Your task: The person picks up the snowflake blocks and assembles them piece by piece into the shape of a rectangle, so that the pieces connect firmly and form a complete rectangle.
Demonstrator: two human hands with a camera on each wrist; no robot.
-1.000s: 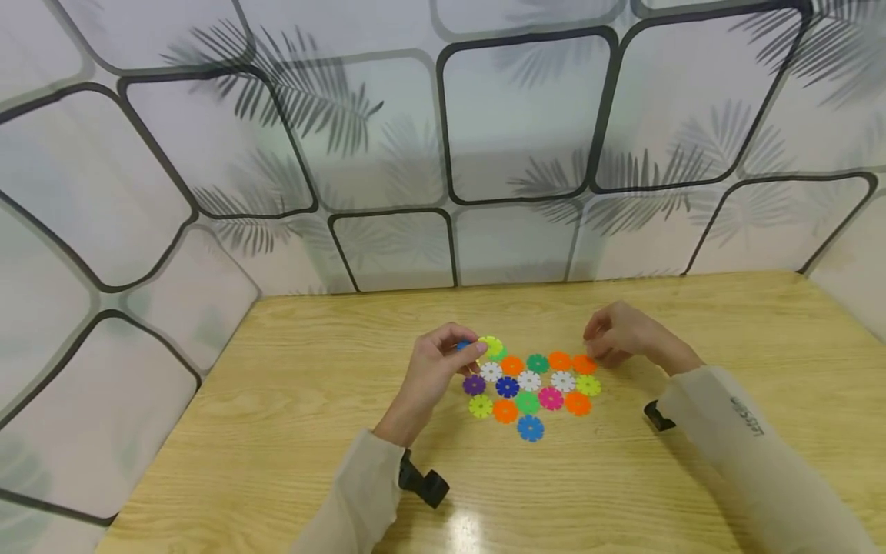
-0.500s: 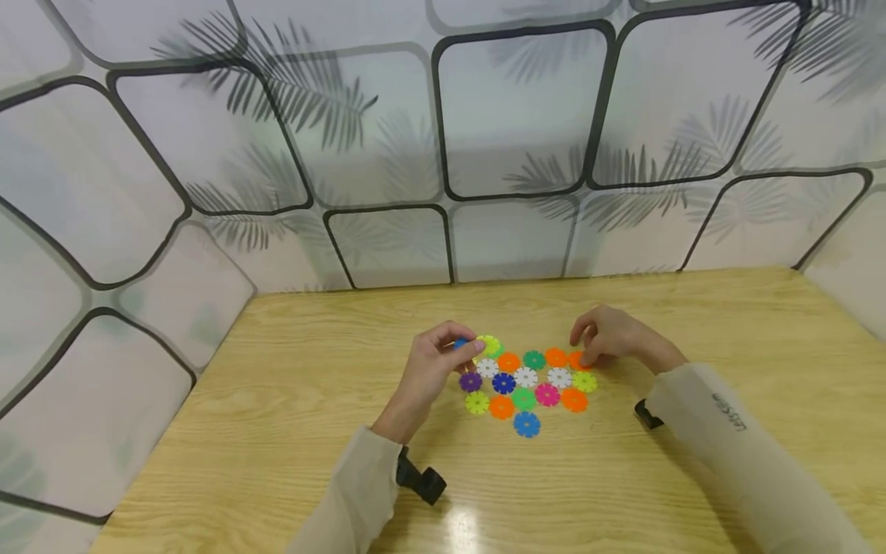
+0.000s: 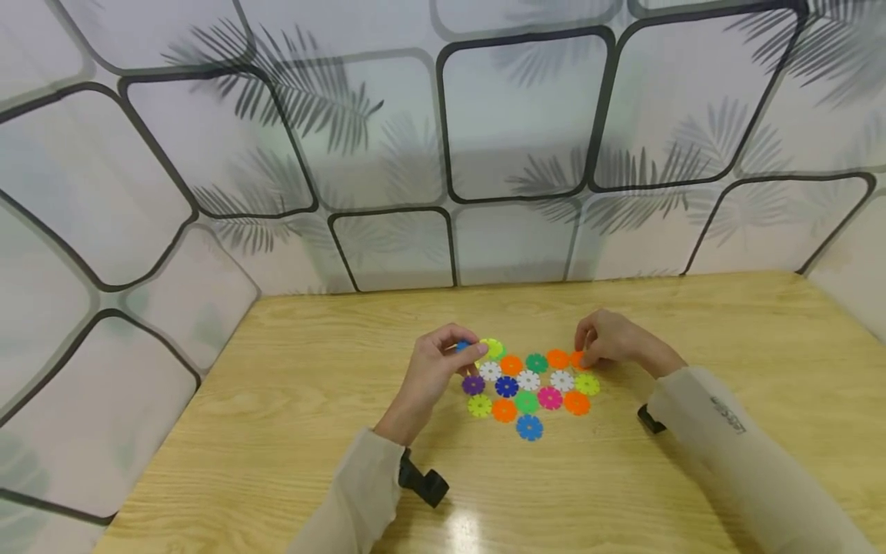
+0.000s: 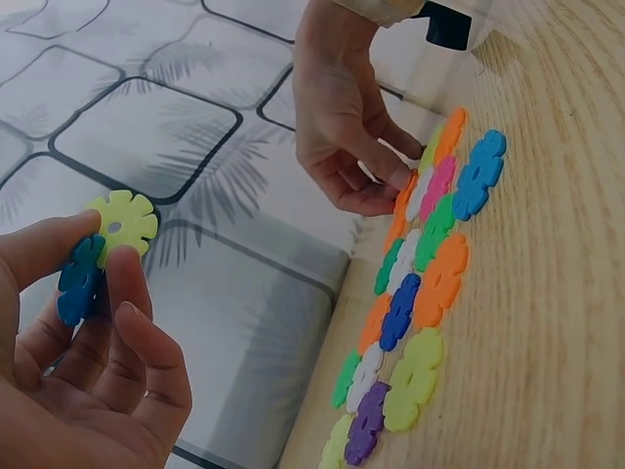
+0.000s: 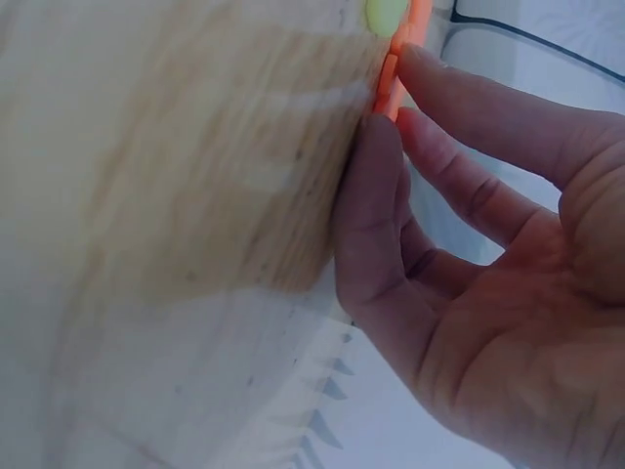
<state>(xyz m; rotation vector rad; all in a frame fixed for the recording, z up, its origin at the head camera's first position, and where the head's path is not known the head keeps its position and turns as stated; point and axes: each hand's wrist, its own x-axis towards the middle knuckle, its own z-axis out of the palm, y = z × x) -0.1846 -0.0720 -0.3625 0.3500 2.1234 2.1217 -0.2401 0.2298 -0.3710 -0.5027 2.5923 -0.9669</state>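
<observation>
My left hand [image 3: 429,373] pinches a yellow-green interlocking disc [image 4: 129,221] between thumb and finger. A blue disc [image 4: 80,281], set at an angle to the yellow-green one, sits within the same fingers. Flat on the table, several notched flower-shaped discs in many colours lie side by side in rows, with a dark blue disc [image 3: 507,386] amid them and a lighter blue disc [image 3: 530,428] at the front. At the far right end of the back row, my right hand [image 3: 612,338] pinches an orange disc [image 5: 388,88] by its edge, thumb and fingertips on it.
A wood-grain table [image 3: 311,431] carries everything. Behind and to the left rises a pale curtain [image 3: 388,154] with dark rounded outlines and leaf prints. Black wrist cameras are strapped on both wrists, the left camera [image 3: 425,485] close over the tabletop.
My right hand has come slightly left and down onto the orange disc at the row's end, where its fingers now pinch. The left hand keeps its hold nearly still.
</observation>
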